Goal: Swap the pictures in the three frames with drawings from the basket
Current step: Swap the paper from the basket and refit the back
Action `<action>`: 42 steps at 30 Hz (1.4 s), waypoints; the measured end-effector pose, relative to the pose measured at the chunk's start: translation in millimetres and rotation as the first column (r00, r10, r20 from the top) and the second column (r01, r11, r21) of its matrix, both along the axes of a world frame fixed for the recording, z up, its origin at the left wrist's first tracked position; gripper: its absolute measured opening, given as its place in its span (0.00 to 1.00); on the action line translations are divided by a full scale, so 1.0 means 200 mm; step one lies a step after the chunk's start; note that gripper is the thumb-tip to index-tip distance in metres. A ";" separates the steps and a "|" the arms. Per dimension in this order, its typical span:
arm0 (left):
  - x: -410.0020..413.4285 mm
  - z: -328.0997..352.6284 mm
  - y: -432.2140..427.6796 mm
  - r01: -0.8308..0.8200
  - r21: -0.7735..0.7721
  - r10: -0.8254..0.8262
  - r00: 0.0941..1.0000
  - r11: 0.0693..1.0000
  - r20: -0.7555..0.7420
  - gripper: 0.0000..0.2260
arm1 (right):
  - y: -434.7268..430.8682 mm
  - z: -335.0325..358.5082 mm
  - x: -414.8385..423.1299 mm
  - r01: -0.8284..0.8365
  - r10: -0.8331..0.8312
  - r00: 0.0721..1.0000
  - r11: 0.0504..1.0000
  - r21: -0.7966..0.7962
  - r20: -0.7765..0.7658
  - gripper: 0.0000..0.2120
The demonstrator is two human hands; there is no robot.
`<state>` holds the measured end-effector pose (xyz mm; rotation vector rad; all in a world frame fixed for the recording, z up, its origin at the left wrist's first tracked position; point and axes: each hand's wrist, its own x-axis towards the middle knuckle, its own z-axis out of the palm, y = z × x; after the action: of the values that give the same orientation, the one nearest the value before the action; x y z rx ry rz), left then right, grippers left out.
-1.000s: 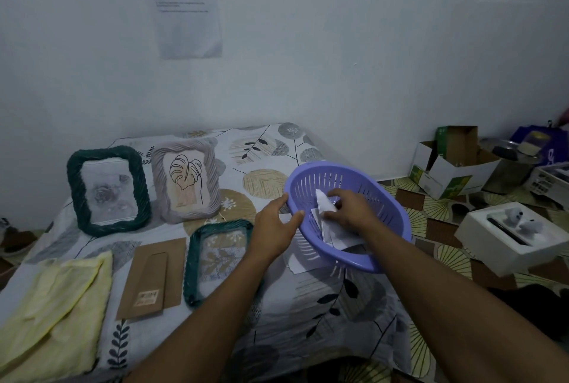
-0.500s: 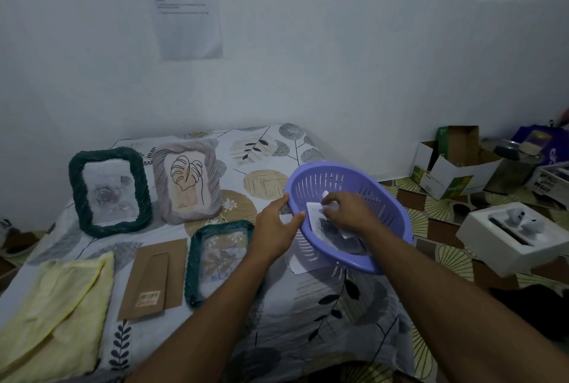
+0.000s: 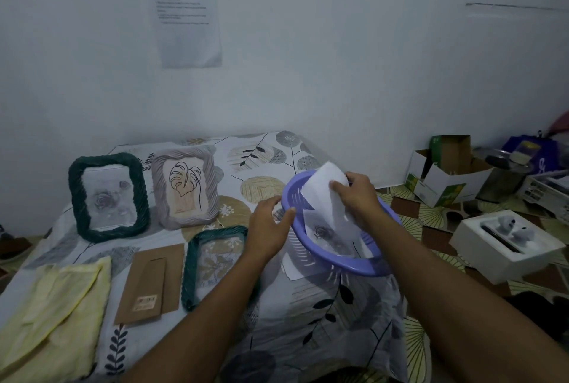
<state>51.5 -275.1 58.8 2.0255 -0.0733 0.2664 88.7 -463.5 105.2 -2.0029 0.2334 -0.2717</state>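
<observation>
A purple basket (image 3: 351, 267) sits tilted at the bed's right edge. My left hand (image 3: 269, 230) grips its near-left rim. Inside the basket, my right hand (image 3: 358, 194) pinches a white sheet (image 3: 323, 191) and holds it raised above a rose drawing (image 3: 326, 233) lying in the bottom. Two frames stand at the back: a dark green one (image 3: 107, 197) with a rose picture and a grey one (image 3: 184, 187) with a leaf drawing. A second green frame (image 3: 215, 262) lies flat, with no backing, showing the bedsheet through it.
A brown frame backing (image 3: 151, 284) and a yellow cloth (image 3: 52, 311) lie at the left on the patterned bedsheet. A white paper (image 3: 292, 268) pokes out under the basket. Cardboard boxes (image 3: 446, 176) and a white box (image 3: 505, 247) stand on the floor to the right.
My right hand has lifted the white sheet up out of the basket, uncovering the rose drawing beneath it. The left hand keeps its hold on the rim.
</observation>
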 end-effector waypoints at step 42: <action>-0.28 -0.35 0.83 -0.123 0.520 0.084 0.992 0.845 0.098 0.22 | 0.74 -0.57 -0.28 -0.358 0.442 0.895 0.790 -0.497 0.057 0.12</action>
<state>-5.0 -108.7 -11.9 2.5736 -0.0881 0.4238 33.7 -315.3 -9.6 -2.4372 -0.4157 -0.2381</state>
